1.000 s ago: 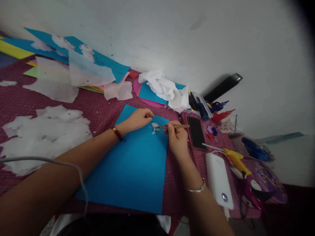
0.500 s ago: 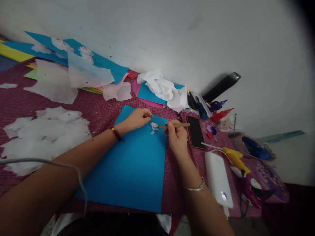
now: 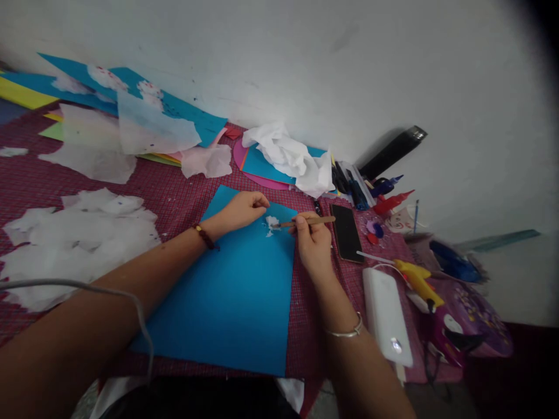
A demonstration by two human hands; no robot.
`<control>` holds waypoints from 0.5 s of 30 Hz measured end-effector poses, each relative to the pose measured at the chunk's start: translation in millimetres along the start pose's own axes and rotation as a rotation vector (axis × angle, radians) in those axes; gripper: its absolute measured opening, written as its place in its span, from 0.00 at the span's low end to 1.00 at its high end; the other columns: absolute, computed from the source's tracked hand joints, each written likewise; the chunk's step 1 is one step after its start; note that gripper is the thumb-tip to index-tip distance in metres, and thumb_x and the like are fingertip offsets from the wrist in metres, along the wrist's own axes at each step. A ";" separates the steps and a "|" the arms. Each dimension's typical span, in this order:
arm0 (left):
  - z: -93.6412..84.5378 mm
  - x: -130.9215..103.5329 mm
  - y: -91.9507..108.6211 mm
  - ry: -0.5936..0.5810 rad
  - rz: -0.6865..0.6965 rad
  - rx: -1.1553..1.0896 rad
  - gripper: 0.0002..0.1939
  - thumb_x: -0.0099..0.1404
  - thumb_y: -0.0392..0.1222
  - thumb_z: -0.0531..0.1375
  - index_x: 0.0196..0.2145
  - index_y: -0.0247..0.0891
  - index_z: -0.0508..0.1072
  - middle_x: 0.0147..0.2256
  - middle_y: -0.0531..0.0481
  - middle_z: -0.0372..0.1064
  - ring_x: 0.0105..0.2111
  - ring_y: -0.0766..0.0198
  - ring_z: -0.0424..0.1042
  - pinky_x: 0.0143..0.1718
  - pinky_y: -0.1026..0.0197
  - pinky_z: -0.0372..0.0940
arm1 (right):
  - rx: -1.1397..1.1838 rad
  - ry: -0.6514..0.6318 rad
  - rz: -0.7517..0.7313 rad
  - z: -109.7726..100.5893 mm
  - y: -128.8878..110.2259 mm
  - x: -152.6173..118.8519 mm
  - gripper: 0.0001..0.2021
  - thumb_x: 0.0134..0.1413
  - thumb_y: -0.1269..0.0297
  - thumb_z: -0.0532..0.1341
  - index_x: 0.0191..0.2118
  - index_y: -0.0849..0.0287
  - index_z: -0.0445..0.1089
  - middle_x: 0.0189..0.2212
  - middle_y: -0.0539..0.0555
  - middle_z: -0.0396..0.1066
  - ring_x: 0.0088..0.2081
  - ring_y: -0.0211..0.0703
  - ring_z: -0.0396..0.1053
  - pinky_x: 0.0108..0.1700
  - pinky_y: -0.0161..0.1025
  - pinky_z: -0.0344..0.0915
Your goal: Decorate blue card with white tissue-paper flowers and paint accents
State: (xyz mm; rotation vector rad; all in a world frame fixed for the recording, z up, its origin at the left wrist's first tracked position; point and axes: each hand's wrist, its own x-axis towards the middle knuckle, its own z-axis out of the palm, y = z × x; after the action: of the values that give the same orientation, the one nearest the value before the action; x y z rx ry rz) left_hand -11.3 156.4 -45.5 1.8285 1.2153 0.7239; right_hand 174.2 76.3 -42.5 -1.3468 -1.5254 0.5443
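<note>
A red checked tablecloth (image 3: 174, 196) is lying beneath everything, with a blue sheet (image 3: 236, 302) spreading out before the person and a heap of torn white paper (image 3: 82, 238) sitting to its left. The left hand (image 3: 246, 208) is resting over the sheet's upper part, loosely curled — whether it is pinching anything, I cannot tell. The right hand (image 3: 315, 241), with a dark phone (image 3: 346, 234) lying just beside it, is grasping a brown stick (image 3: 322, 220) — its far end is meeting a small white clump (image 3: 272, 221) on the sheet, near the left hand
</note>
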 end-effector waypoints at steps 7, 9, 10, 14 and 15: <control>-0.9 -0.7 -0.4 -0.010 0.001 -0.021 0.08 0.59 0.33 0.57 0.37 0.34 0.74 0.32 0.49 0.74 0.32 0.63 0.72 0.33 0.63 0.64 | 0.086 0.060 0.059 -4.5 -5.3 0.7 0.11 0.62 0.57 0.53 0.32 0.56 0.66 0.21 0.47 0.68 0.24 0.40 0.68 0.30 0.38 0.65; -0.8 0.6 -2.2 -0.015 -0.003 -0.042 0.08 0.59 0.32 0.57 0.37 0.33 0.74 0.32 0.48 0.74 0.31 0.63 0.71 0.33 0.63 0.64 | 0.089 0.032 0.063 -4.5 -5.1 0.2 0.10 0.62 0.58 0.54 0.32 0.56 0.66 0.19 0.47 0.67 0.23 0.39 0.67 0.29 0.37 0.63; -0.4 1.0 -2.9 -0.012 -0.008 -0.049 0.08 0.59 0.31 0.57 0.37 0.33 0.74 0.31 0.48 0.74 0.31 0.64 0.71 0.33 0.63 0.64 | 0.092 0.022 0.065 -4.6 -4.6 -0.2 0.10 0.61 0.58 0.54 0.32 0.56 0.66 0.19 0.46 0.67 0.23 0.39 0.66 0.28 0.37 0.63; 2.0 -1.5 1.2 0.003 -0.045 -0.126 0.09 0.58 0.29 0.57 0.36 0.32 0.74 0.31 0.48 0.73 0.29 0.67 0.70 0.32 0.64 0.64 | 0.082 0.025 0.057 -6.1 -2.6 -1.3 0.11 0.60 0.57 0.56 0.31 0.56 0.66 0.19 0.46 0.65 0.22 0.39 0.64 0.27 0.37 0.60; 1.4 -2.7 4.2 -0.007 -0.064 -0.185 0.10 0.58 0.28 0.56 0.38 0.31 0.73 0.31 0.48 0.72 0.27 0.67 0.69 0.29 0.64 0.63 | 0.081 0.030 0.058 -6.3 -2.2 -1.1 0.11 0.60 0.57 0.56 0.31 0.56 0.67 0.19 0.46 0.66 0.22 0.39 0.64 0.27 0.37 0.60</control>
State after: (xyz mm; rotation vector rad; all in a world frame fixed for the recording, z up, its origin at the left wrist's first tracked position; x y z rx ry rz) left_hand -9.2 152.5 -42.7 1.6330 1.1567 0.7669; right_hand 178.6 73.0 -38.5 -1.3341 -1.4286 0.6128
